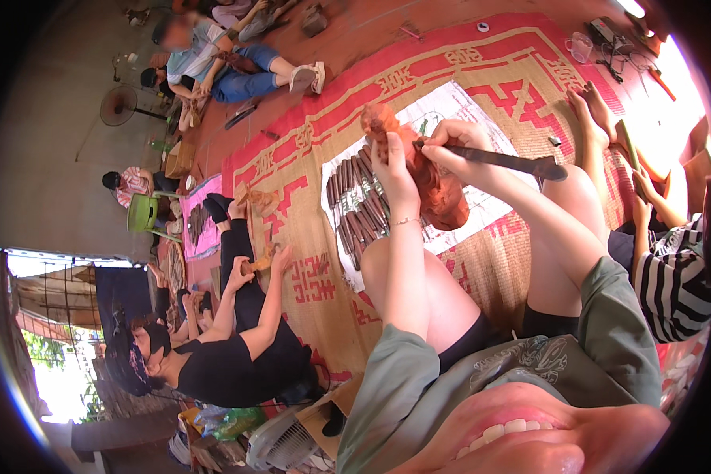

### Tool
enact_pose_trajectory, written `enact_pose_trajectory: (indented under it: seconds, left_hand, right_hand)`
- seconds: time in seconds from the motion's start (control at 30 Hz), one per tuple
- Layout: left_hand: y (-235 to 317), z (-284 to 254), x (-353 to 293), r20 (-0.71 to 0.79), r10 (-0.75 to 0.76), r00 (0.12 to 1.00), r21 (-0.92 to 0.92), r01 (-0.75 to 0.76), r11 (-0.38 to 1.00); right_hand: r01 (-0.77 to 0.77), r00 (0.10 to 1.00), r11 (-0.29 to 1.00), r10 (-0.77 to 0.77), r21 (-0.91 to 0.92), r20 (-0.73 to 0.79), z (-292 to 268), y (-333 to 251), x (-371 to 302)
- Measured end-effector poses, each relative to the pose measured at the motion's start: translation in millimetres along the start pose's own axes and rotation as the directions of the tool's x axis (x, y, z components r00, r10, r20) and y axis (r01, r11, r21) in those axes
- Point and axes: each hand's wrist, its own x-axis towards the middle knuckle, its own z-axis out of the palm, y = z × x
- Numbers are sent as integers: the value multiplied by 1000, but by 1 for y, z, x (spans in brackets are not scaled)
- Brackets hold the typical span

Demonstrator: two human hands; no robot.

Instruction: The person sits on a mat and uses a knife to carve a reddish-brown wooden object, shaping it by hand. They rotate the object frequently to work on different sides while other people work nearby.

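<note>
My left hand [396, 175] is closed round a reddish-brown carved wooden figure [442, 191], which stands tilted above my knees. My right hand [460, 144] grips a long, dark-handled carving tool [507, 161]. Its working end meets the figure's upper part beside my left fingers; the tip itself is too small to make out. Beneath the figure a white printed sheet [491, 207] lies on the mat. Several carving tools with brown handles [359, 225] lie in rows on that sheet, left of my left forearm.
A patterned red and tan woven mat [292, 229] covers the floor. On the left, a person in black [241, 367] handles a light-coloured carving [259, 261]. Someone in striped sleeves [671, 276] sits close on my right. A fan [284, 442] and cardboard box [336, 415] stand at lower left.
</note>
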Motion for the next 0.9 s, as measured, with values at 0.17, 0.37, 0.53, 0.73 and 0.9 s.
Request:
enact_pose_trajectory:
  seconds: [0.17,0.37,0.53,0.73,0.9]
  left_hand:
    - [13,1,-3,-2,-23,1000,-40,22,999]
    - [20,2,-5,50,-129,990,-227,137,964]
    - [24,3,-6,73,-99,992,-193,112,975]
    - [20,-2,-3,33,-150,988,-271,153,950]
    - [12,-7,1,81,-87,993,-163,99,982]
  right_hand:
    - [76,997,997,-77,14,9,8,0,-5]
    - [60,994,996,-66,69,86,3,-5,-3]
    - [117,991,992,-119,39,63,8,-3,-2]
    - [127,989,987,-118,-101,89,6,-11,-4]
    - [208,978,970,-207,-126,23,6,-8,0]
